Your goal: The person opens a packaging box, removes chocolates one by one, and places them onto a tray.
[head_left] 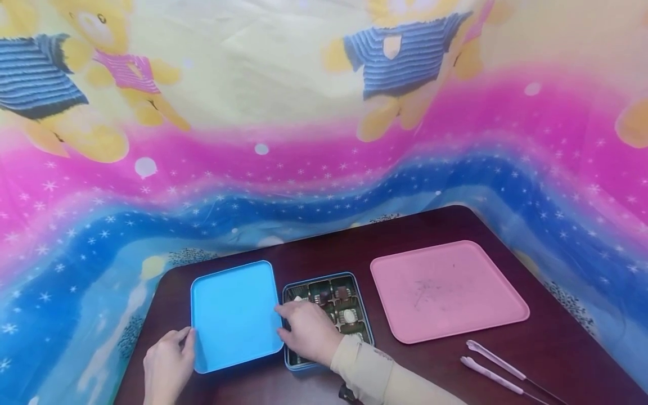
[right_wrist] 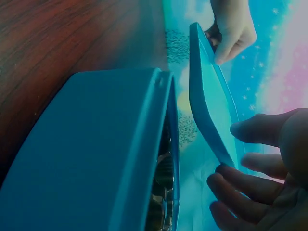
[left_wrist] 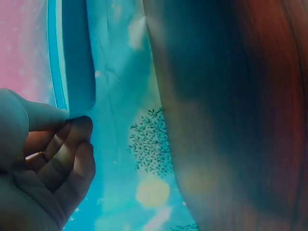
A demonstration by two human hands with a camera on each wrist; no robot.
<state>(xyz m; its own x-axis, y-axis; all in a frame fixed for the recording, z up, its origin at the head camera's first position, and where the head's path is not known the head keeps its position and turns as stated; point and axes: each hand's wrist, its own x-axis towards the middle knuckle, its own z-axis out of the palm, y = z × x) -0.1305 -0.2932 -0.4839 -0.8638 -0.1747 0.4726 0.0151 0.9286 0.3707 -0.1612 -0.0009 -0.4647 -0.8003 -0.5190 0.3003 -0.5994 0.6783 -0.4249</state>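
A light-blue square lid (head_left: 235, 315), its hollow side up, is held over the table at its left and right edges. My left hand (head_left: 169, 363) pinches the left edge, thumb on one face and fingers at the other; the left wrist view shows the lid's rim (left_wrist: 79, 57) at those fingertips. At the opposite edge, my right hand (head_left: 311, 332) has its thumb over the inner face and fingers against the outside. Under that hand sits an open blue box (right_wrist: 96, 144), a divided dark insert (head_left: 329, 295) inside it holding several small brown and whitish pieces, partly hidden by the hand.
On the dark reddish-brown table (head_left: 324, 253), a pink tray (head_left: 445, 292) with dark smudges lies right of the box. In front of it are tongs (head_left: 493, 368) with pale pink arms, running out of frame. A patterned cloth (head_left: 283, 169) hangs behind and around the table.
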